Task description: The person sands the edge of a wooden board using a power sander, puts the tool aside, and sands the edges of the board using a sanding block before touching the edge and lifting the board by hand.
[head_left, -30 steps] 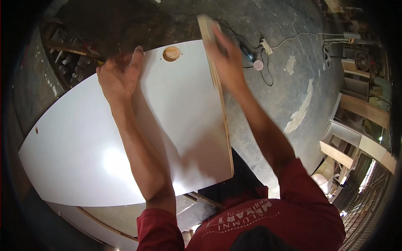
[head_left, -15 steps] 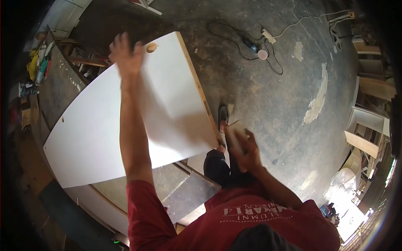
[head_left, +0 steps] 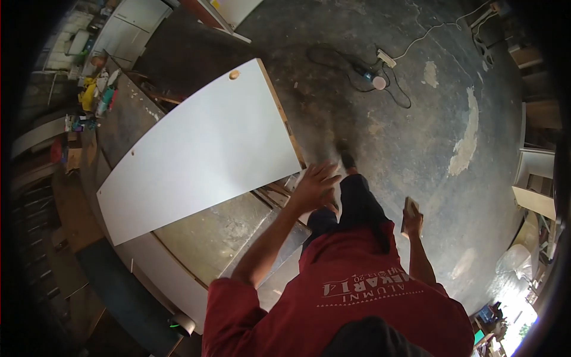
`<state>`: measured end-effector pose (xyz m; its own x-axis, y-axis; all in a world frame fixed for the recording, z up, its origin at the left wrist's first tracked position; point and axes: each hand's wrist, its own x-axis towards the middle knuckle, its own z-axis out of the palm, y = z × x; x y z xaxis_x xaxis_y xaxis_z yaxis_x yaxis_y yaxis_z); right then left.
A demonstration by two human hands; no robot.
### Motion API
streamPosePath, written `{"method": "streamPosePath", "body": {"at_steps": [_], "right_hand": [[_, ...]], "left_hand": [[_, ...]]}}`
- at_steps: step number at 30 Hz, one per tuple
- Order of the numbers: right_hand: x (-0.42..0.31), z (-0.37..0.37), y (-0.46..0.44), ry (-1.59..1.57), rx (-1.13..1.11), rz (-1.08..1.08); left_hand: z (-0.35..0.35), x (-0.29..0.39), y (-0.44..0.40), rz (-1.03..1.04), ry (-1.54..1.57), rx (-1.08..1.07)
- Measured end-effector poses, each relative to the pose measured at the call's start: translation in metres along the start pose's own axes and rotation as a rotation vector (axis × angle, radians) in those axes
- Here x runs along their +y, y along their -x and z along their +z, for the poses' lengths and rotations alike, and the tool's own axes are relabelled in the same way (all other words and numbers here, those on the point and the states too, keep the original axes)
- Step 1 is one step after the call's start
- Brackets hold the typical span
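A large white panel (head_left: 202,154) with a curved far edge and a bare wooden side lies on a worktable (head_left: 208,238). It has a round hole near its top corner and smaller holes along the curve. My left hand (head_left: 315,189) hovers by the panel's near right corner, fingers spread, holding nothing; whether it touches the edge I cannot tell. Out to my right, over the floor, my right hand (head_left: 416,222) grips a small wooden block (head_left: 410,208). The fingers partly cover the block.
On the concrete floor (head_left: 428,137) ahead lies a corded power tool (head_left: 378,82) with a round pad, beside a white power strip (head_left: 386,58). Assorted tools (head_left: 98,95) are heaped at the left. Wooden cabinet parts (head_left: 535,199) stand along the right side.
My left hand has left the panel's far edge and come back near its right corner. My right hand has swung outward right with the block. My feet and view have shifted.
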<state>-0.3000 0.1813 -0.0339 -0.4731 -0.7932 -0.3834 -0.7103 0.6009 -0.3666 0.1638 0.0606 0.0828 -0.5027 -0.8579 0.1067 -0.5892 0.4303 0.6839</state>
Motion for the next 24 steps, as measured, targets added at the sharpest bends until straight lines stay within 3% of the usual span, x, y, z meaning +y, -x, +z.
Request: {"method": "streamPosePath", "body": {"at_steps": [2,3,5,7,9,15,18,20,24], "right_hand": [[0.028,0.006,0.004,0.01,-0.037,0.096],[0.045,0.013,0.004,0.064,-0.05,0.128],[0.07,0.02,0.001,0.119,-0.076,0.149],[0.078,0.023,-0.019,0.053,-0.142,0.141],[0.043,0.002,-0.046,0.031,-0.198,0.15],[-0.065,-0.054,-0.173,-0.19,-0.24,0.129],[-0.038,-0.045,-0.281,-0.184,-0.114,-0.291],[-0.086,-0.078,-0.321,-0.132,-0.138,-0.143],[-0.156,-0.112,-0.379,-0.085,-0.16,-0.129]], "left_hand": [[-0.017,0.008,0.008,-0.144,-0.194,0.204],[-0.027,0.001,0.004,-0.145,-0.207,0.201],[-0.047,-0.023,-0.008,-0.498,-0.213,0.443],[-0.069,-0.054,-0.025,-0.531,-0.302,0.379],[-0.088,-0.083,-0.048,-0.573,-0.389,0.311],[-0.124,-0.167,-0.117,-0.69,-0.461,0.444],[-0.144,-0.198,-0.142,-0.772,-0.475,0.5],[-0.154,-0.225,-0.155,-0.783,-0.494,0.512],[-0.181,-0.231,-0.19,-0.833,-0.503,0.497]]}}
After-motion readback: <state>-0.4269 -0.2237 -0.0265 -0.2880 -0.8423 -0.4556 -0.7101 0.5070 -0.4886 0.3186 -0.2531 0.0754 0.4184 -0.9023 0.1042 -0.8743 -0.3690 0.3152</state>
